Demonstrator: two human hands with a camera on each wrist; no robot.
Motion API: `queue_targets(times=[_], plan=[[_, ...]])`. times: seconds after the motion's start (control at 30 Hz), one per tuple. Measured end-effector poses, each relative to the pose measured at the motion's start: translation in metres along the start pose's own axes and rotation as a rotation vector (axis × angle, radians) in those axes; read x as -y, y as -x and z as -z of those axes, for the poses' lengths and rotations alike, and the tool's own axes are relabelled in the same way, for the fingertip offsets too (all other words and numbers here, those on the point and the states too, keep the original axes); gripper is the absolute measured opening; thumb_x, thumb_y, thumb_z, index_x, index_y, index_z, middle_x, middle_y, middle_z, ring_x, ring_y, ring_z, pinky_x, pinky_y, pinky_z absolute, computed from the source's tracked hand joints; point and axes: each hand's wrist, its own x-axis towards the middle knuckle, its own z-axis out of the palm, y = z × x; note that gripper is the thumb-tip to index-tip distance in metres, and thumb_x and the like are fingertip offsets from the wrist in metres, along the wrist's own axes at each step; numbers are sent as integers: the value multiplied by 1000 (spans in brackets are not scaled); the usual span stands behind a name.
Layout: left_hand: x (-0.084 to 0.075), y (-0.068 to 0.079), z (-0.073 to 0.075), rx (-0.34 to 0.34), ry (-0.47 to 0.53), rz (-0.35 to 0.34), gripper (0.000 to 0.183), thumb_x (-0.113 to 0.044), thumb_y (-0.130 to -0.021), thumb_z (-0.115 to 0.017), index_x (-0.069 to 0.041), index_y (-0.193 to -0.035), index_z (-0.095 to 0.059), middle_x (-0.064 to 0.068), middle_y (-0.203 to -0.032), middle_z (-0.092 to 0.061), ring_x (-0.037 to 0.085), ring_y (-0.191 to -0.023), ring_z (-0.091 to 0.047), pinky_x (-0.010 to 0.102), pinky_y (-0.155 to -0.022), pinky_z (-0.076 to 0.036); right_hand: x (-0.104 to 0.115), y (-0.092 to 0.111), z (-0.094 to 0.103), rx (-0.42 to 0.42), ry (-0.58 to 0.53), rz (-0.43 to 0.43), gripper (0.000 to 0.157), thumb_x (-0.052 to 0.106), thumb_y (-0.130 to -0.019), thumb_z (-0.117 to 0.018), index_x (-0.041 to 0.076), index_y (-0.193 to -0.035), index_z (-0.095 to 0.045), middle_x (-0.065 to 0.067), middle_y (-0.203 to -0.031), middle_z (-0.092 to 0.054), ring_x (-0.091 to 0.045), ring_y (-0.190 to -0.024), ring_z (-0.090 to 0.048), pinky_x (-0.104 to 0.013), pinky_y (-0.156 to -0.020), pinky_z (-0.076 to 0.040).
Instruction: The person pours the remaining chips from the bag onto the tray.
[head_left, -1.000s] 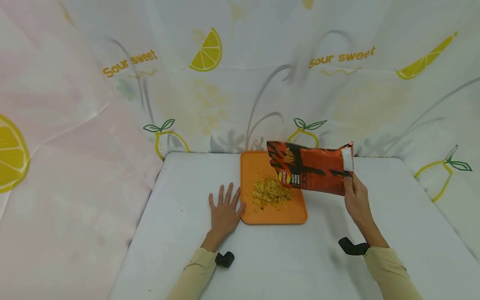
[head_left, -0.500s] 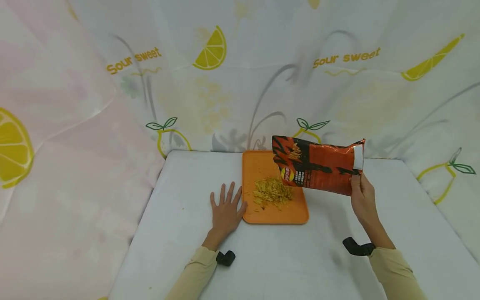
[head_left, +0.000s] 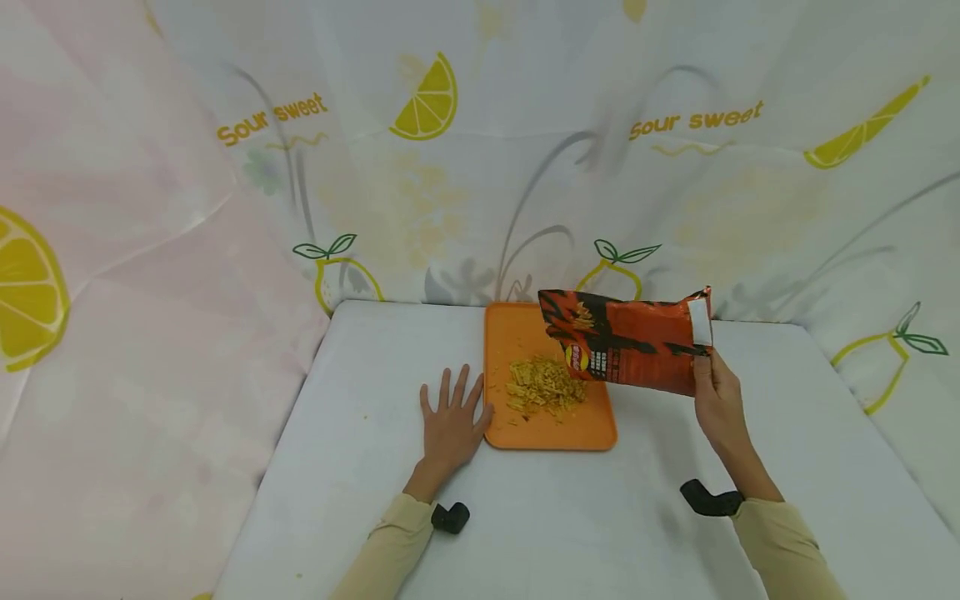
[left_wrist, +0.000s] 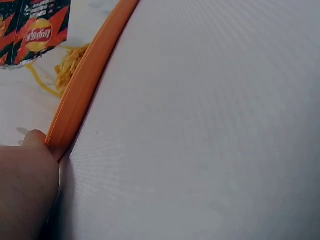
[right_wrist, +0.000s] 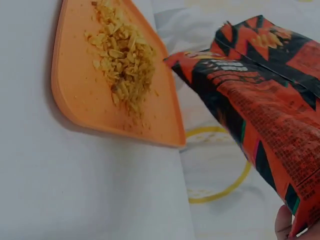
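My right hand [head_left: 720, 404] grips a red and black snack bag [head_left: 637, 343] by its right end. The bag is held sideways above the tray's right side, its left end over the heap. On the orange tray [head_left: 551, 433] lies a pile of yellow broken snack pieces [head_left: 546, 385], also plain in the right wrist view. My left hand [head_left: 450, 427] lies flat with fingers spread, its thumb and fingertips at the tray's left edge. In the left wrist view that hand [left_wrist: 27, 185] touches the tray's outer wall [left_wrist: 82, 95].
The tray sits on a white table [head_left: 360, 500] toward its back edge. A few small crumbs dot the cloth left of my left hand. Behind hangs a white curtain [head_left: 480, 192] printed with lemons and lettering.
The bag in my right hand rises slightly to the right, then comes back down and left. My left hand stays in place; the pile looks the same.
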Motion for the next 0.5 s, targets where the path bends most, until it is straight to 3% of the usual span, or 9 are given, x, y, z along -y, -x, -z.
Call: queue_targets(times=[0.13,0.5], plan=[[1,0,0,8,5,0,62,-55,-106,-39,-29,-162,-32,1,-175,-20,34,-163,-14,69,-124,-10,-1,1,0,-26,-38,-22,49,33,-114,-28,3,-148,-47,38,-110,-47,13,-107,-45,-6,-88,-35],[-1,1,3,15,38,3,62,-53,-107,-40,-28,-162,-33,2,-175,-20,35,-163,-13,69,-124,-9,1,3,-2,-11,-21,63,46,30,-114,-30,0,-143,-48,30,-113,-48,12,-108,-45,-9,-88,-35]])
